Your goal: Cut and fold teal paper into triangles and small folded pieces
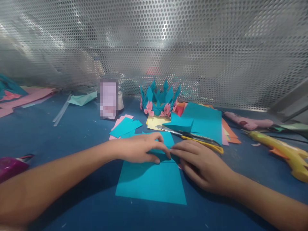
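Observation:
A blue sheet of paper [149, 183] lies on the table in front of me, with a crease or upper edge running across it under my hands. My left hand [141, 147] rests over its upper part, fingers spread and thumb apart. From the right, my right hand [204, 163] reaches to the paper's right edge. Its fingers are stretched out side by side, with the tips touching the paper close to my left index finger. Just beyond my right hand lie a box cutter [187, 133] and yellow-handled scissors [216, 147].
A blue folded-paper crown with pink bows [157, 99] stands at the back before a perforated metal panel [154, 38]. Stacked coloured paper [207, 118] lies to its right. Glue guns, one pink [247, 121] and one yellow [276, 146], are far right. Blue scraps [125, 126] lie left.

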Motion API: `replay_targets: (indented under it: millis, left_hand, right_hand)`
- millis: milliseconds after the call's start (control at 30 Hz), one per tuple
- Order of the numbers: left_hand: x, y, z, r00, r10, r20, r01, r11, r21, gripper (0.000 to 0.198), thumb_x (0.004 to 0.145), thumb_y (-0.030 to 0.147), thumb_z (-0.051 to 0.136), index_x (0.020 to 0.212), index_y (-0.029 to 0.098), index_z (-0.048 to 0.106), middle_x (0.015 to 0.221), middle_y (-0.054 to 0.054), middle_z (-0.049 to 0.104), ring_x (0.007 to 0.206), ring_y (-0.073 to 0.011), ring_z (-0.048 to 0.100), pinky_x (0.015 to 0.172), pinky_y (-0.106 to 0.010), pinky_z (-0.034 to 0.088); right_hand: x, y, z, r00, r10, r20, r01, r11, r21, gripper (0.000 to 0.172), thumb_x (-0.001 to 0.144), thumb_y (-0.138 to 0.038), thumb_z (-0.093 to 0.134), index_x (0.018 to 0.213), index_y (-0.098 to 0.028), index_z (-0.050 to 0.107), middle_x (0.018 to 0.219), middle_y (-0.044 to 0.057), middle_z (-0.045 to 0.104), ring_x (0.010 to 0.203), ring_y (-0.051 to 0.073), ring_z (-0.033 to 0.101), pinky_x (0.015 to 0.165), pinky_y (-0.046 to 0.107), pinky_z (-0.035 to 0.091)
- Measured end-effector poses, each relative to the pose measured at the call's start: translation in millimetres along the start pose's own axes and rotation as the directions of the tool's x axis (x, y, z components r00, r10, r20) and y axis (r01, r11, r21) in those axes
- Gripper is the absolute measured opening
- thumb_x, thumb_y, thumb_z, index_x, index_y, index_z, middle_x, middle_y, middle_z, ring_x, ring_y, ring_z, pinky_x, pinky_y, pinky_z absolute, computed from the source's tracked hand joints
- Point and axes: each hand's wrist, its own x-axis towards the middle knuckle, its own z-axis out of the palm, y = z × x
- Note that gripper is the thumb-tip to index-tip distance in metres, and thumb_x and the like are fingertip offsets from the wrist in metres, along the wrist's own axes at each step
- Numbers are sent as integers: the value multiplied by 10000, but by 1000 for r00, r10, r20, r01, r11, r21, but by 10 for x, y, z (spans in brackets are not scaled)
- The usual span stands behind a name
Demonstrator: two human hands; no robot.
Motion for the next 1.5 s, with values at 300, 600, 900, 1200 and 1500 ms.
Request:
replay_targets:
  millis: [300,600,900,1200,1500]
  left_hand:
    - [-3,-24,17,999,-25,-23,24,999,-21,357,848,290,562,1199,284,501,1153,-26,478,1024,-187,512,828,-274,390]
    - [-11,-30,28,999,-30,-23,30,999,-19,355,849,300,558,1200,288,504,1165,-27,468,1015,-187,514,820,-277,396]
    - [-12,-40,48,1000,-16,-27,15,1000,-25,347,846,290,562,1187,278,499,1146,-33,465,1000,-188,512,806,-276,399]
    - [-5,-33,49,1000,-15,-27,14,1000,-24,320,845,282,562,1159,260,506,1120,-33,461,1009,-189,507,818,-284,396]
    - [-6,-10,32,999,-22,-23,21,999,-25,346,841,273,568,1181,267,504,1150,-35,470,1018,-191,507,818,-280,395]
  right_hand:
    - [4,-57,-7,997,22,75,-19,999,-47,281,888,-168,456,1108,-129,627,958,122,630,894,216,581,775,368,520]
    - [-49,-68,49,1000,-7,24,10,991,-134,291,911,-182,446,1137,-125,619,1027,125,652,937,225,585,805,379,518]
    - [-2,-77,38,982,-92,167,107,991,-83,368,920,-119,350,1238,-132,535,1022,128,611,902,204,543,768,348,498]
    - [39,-78,7,937,-101,334,131,989,-69,455,888,-88,344,1328,-146,439,1047,118,564,901,220,485,785,352,467]
    - [15,-67,36,952,-119,283,146,986,-75,407,898,-75,322,1256,-126,509,965,102,595,828,205,504,743,339,467]
